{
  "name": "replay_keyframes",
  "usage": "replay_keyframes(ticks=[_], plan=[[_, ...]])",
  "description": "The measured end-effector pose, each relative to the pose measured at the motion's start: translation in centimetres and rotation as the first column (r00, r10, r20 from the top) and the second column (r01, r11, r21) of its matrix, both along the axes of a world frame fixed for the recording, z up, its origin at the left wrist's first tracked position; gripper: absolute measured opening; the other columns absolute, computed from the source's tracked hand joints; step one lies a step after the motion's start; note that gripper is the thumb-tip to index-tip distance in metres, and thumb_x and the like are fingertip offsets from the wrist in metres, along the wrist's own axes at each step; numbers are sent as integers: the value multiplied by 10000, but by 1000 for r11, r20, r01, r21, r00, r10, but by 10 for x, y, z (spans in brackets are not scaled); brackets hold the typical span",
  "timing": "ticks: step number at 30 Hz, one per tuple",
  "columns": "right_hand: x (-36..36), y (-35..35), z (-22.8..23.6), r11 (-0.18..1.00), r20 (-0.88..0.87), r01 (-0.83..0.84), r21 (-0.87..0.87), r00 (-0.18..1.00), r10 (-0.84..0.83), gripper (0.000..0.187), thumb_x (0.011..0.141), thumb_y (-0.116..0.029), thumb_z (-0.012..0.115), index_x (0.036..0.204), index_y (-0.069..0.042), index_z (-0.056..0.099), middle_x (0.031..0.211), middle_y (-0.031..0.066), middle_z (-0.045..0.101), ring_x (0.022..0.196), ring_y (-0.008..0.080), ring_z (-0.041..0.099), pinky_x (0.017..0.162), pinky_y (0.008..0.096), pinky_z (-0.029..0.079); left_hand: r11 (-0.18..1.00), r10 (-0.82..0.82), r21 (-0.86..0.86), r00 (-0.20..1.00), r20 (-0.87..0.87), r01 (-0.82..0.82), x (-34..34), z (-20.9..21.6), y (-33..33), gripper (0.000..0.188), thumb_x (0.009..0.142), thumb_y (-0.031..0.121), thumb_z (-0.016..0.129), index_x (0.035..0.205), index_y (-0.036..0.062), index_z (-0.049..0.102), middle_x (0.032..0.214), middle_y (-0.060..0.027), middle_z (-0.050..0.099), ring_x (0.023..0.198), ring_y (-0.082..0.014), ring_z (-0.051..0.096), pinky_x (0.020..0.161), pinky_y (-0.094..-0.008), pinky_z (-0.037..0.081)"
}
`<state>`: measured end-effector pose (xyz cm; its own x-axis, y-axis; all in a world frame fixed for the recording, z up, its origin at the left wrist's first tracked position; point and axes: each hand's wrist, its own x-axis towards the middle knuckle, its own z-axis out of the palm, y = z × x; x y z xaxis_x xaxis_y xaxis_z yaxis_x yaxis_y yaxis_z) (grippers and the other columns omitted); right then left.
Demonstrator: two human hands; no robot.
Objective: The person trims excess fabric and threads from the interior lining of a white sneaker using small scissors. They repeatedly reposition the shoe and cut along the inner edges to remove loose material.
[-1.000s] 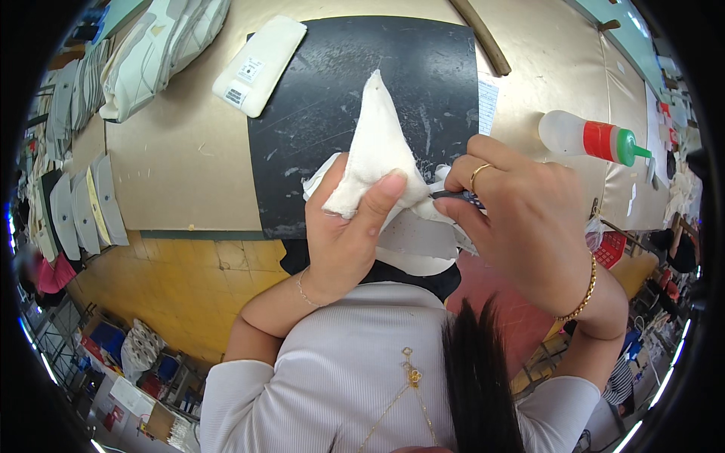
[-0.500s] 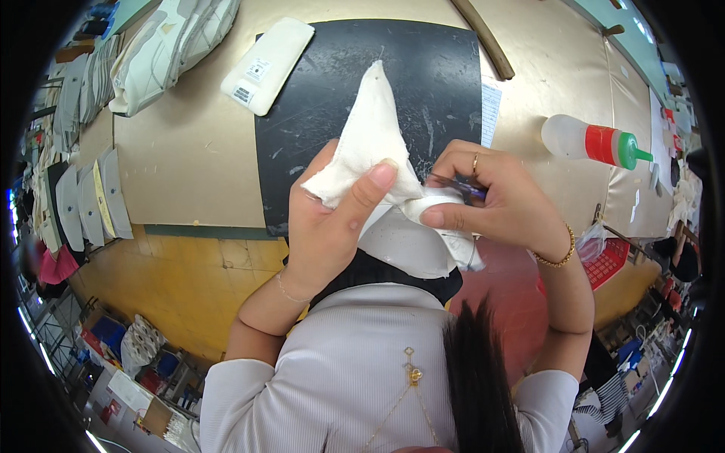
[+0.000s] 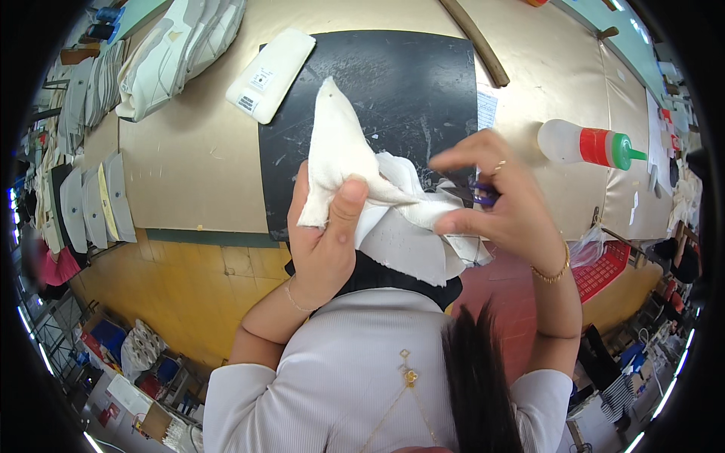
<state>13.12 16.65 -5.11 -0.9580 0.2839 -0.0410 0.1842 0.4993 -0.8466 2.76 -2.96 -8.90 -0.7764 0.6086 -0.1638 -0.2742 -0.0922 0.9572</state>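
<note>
My left hand (image 3: 326,219) is closed on a white fabric piece (image 3: 336,143), thumb on top, with one pointed end standing up above the fist. The rest of the fabric twists across to the right, and its lower flaps hang over my lap. In my right hand (image 3: 507,198) are small thread snips (image 3: 472,194) with a purple handle and dark blades, tucked against the palm. The right thumb rests by the twisted part of the fabric, while the index finger is stretched out above and slightly blurred. Part of the snips is hidden by the fingers.
Under the work lies a black mat (image 3: 385,64) on a tan-covered table. A cream padded piece with a label (image 3: 270,75) overlaps its left corner. Stacked pale pieces (image 3: 177,57) stand at left; a curved wooden stick (image 3: 476,41) and a green-capped bottle (image 3: 593,143) are at right.
The fabric's pointed end has tipped leftward and down with my left hand. My right index finger has lifted off and straightened, and the snips show more. More of the white flaps is visible.
</note>
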Motion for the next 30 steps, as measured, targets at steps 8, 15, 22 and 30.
replay_keyframes(ticks=[8, 15, 22, 30], plan=[[16, -17, 39, 920, 101, 17, 390, 993, -61, 279, 718, -191, 842, 877, -27, 682, 802, 77, 601, 668, 237, 610, 602, 306, 473, 997, -2, 76, 995, 100, -6, 15, 7, 7, 365, 1026, 247, 573, 1277, -6, 494, 1151, -50, 571, 1041, -88, 518, 915, -239, 416], [11, -26, 51, 856, 220, -71, 512, 974, -51, 218, 736, -196, 814, 827, -46, 684, 766, 46, 571, 594, 240, 604, 541, 334, 458, 996, -28, 82, 990, 139, 16, 17, 11, 10, 366, 1023, 254, 579, 1266, -6, 495, 1154, -52, 575, 1046, -88, 522, 913, -236, 415], [8, -30, 51, 837, 272, -87, 541, 959, -77, 206, 764, -222, 787, 801, -60, 665, 762, 39, 557, 601, 247, 606, 538, 356, 444, 993, -60, 106, 988, 142, 45, 16, 8, 9, 366, 1023, 252, 578, 1272, 0, 485, 1157, -54, 572, 1047, -86, 520, 907, -235, 417], [5, -32, 52, 815, 291, -126, 565, 955, -55, 163, 759, -192, 780, 802, -96, 656, 773, 26, 574, 597, 247, 601, 538, 353, 446, 996, -42, 90, 986, 160, 28, 17, 12, 11, 354, 1030, 254, 565, 1264, 1, 488, 1160, -54, 572, 1053, -85, 521, 910, -235, 420]])
